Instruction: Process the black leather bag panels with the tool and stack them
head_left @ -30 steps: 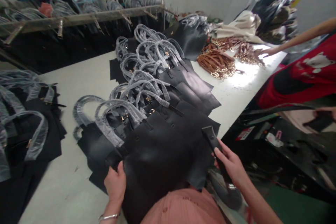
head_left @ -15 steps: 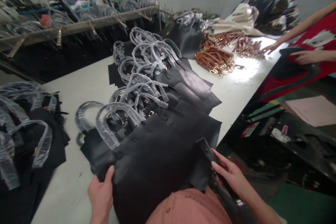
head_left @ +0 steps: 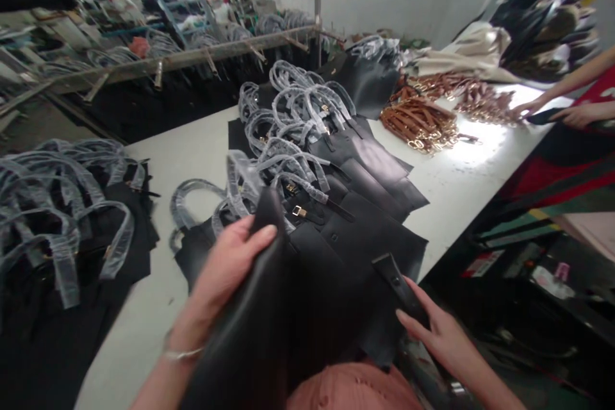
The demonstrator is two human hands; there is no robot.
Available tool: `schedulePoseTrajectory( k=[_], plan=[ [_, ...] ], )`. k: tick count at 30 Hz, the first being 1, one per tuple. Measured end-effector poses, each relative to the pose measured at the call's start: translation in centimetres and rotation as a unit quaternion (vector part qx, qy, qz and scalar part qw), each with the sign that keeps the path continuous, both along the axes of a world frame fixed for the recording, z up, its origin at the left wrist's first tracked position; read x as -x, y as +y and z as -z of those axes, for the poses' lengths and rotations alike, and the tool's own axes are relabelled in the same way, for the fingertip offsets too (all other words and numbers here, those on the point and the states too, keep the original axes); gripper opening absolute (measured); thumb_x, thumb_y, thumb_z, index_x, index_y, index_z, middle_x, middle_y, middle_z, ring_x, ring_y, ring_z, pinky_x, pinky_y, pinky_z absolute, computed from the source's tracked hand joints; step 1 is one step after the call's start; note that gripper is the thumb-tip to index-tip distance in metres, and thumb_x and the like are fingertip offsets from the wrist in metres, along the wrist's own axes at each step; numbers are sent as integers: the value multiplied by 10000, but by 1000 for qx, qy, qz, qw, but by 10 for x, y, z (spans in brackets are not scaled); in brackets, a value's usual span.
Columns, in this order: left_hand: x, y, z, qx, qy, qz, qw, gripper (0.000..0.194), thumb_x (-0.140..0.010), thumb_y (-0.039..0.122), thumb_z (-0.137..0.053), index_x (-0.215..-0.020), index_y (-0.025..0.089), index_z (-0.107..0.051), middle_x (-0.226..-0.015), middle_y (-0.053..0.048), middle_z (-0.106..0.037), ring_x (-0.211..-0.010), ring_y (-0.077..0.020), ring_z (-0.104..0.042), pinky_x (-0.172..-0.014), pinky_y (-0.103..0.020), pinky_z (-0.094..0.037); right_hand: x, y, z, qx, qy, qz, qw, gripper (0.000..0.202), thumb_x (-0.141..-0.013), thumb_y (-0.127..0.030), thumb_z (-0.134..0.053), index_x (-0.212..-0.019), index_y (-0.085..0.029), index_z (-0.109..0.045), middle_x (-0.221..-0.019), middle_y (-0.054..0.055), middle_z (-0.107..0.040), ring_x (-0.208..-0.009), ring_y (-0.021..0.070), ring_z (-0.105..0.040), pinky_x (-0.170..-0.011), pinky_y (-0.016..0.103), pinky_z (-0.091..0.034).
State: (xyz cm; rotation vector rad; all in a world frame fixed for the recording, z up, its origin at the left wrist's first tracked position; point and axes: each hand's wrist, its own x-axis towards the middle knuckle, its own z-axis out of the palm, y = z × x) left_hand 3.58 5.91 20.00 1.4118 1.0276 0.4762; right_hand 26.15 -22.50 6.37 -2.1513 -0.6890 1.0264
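My left hand (head_left: 223, 272) is closed on the upper edge of a black leather bag panel (head_left: 245, 323), thumb on top, and the panel stands bent up from the pile. In my right hand (head_left: 435, 330) is a black leather strap (head_left: 402, 288), gripped between thumb and fingers; its squared end points up and left, and its lower part runs down out of view. Beneath both hands lie overlapping black bag panels (head_left: 384, 230). Clear plastic wraps their looped handles (head_left: 295, 157), and a gold buckle (head_left: 300, 211) shows close to my left hand.
Another pile of black pieces with wrapped handles (head_left: 62, 224) lies left on the white table (head_left: 158, 157). Brown straps with gold clasps (head_left: 418, 122) lie at the far right. A co-worker's hands (head_left: 576, 116) are at the right edge. A pink cap brim (head_left: 355, 387) shows below.
My left hand has moved up from the panel's left side to its upper edge and raised it, bending it over. My right hand still holds the strap. The view has swung left.
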Motion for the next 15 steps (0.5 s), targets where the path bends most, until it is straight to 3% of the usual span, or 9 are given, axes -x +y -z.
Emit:
schedulePoseTrajectory(
  k=[2,4,6,8,11,15],
  plan=[
    [-36,-17,42,-3,-1,117,993,455,-899,457,-476,-1176,114,-589,-964,-102,-700,-757,-196,-674,-678,-339,-562,-4,6,-6,20,-27,7,999,747,-799,-529,-558,-1444,-205,-366,-909,39,-743,-834,270,-691,-751,347,-539],
    [-49,-38,91,-79,38,202,976,403,-943,416,-402,-1152,142,-610,-1051,-113,-681,-895,-214,-662,-790,-378,-546,-7,14,-13,28,-39,10,999,746,-798,-536,-557,-1444,-214,-368,-737,5,-720,-704,244,-679,-652,316,-530],
    [-42,-60,135,-222,126,219,942,292,-907,329,-508,-1102,154,-637,-1146,-125,-643,-1066,-258,-599,-945,-451,-472,-7,21,-19,31,-30,5,999,747,-806,-535,-549,-1453,-222,-348,-617,-21,-675,-612,219,-655,-579,291,-507],
    [-25,-78,167,-326,193,219,899,278,-862,219,-569,-1128,155,-622,-1270,-136,-576,-1180,-293,-524,-1001,-492,-426,-3,28,-21,28,-4,-10,1000,737,-817,-525,-539,-1459,-226,-331,-558,-39,-636,-552,195,-628,-532,272,-487],
    [-2,-94,198,-422,212,228,851,388,-857,126,-544,-1244,157,-541,-1397,-137,-471,-1278,-288,-443,-1027,-495,-415,8,39,-15,28,47,-32,998,716,-815,-499,-556,-1445,-225,-354,-546,-50,-602,-524,168,-607,-480,244,-467],
    [6,-99,216,-492,198,230,816,453,-897,147,-488,-1347,148,-441,-1450,-133,-411,-1338,-259,-379,-1056,-469,-404,19,62,3,28,104,-49,993,681,-804,-467,-587,-1413,-220,-406,-578,-45,-597,-514,143,-595,-433,217,-459]
  ],
)
